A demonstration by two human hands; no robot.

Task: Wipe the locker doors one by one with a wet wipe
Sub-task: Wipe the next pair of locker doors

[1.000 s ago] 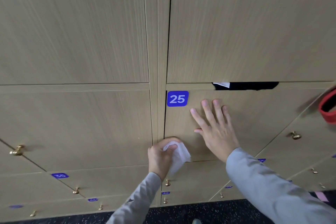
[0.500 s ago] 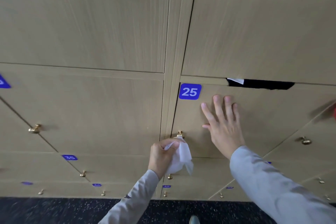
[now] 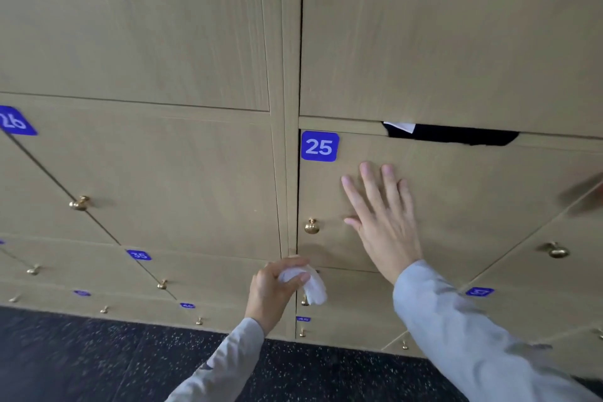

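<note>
A wall of light wooden lockers fills the view. Locker door 25 [image 3: 473, 192] has a blue number label [image 3: 319, 146] and a brass knob [image 3: 312, 226]. My right hand [image 3: 383, 217] lies flat on this door with fingers spread, just right of the knob. My left hand [image 3: 274, 290] grips a crumpled white wet wipe [image 3: 310, 285] at the door's lower left corner, below the knob. The door left of it [image 3: 169, 183] is shut.
A dark gap with something black and white in it [image 3: 450, 134] shows at the top edge of door 25. Lower doors carry small brass knobs [image 3: 556, 251] and blue labels such as 35 [image 3: 139, 254]. Dark speckled floor [image 3: 98, 359] lies below.
My left hand with the wipe has dropped from the knob area to below it, uncovering the knob. My view has shifted left and down. My right hand stays flat on door 25.
</note>
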